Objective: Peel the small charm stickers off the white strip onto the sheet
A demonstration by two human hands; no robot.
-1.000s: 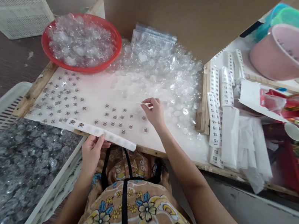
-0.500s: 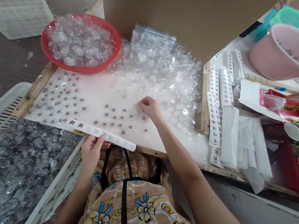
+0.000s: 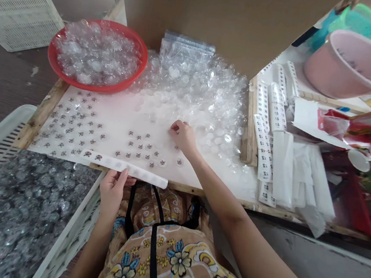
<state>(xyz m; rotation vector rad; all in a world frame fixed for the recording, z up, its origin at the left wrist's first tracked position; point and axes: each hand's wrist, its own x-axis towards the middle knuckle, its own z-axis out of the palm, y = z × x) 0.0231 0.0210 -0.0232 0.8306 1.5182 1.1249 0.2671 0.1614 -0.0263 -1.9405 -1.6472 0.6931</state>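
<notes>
Left hand (image 3: 113,188): closed lightly on a sticker strip (image 3: 145,175), thumb on top and fingers below, at the near edge of the surface (image 3: 116,110).
Right hand (image 3: 185,135): fingers curled, with thumb and forefinger brought close together just above the surface; whether anything lies between the fingertips cannot be told.
White crate (image 3: 19,12): tilted, at far left beyond the surface.
White basket (image 3: 55,240): lower left, below the surface edge, heaped with clear plastic pieces (image 3: 28,213).
Red basin (image 3: 144,61): at the surface's far left corner, piled with similar clear pieces.
Sticker strip: slanting along the near edge, two dark printed faces visible at its left end, the rest pale.
Printed faces (image 3: 128,154): scattered over the left and middle of the surface, a few just nearer than the right hand.
Plastic bags (image 3: 185,48): stacked against a brown panel (image 3: 204,12), beside loose clear pieces.
Wooden bar (image 3: 250,135): along the right side of the working area.
Printed strips (image 3: 264,146): right of the bar, beside plain white strips (image 3: 284,167).
Pink bucket (image 3: 338,71): behind these, farther right.
</notes>
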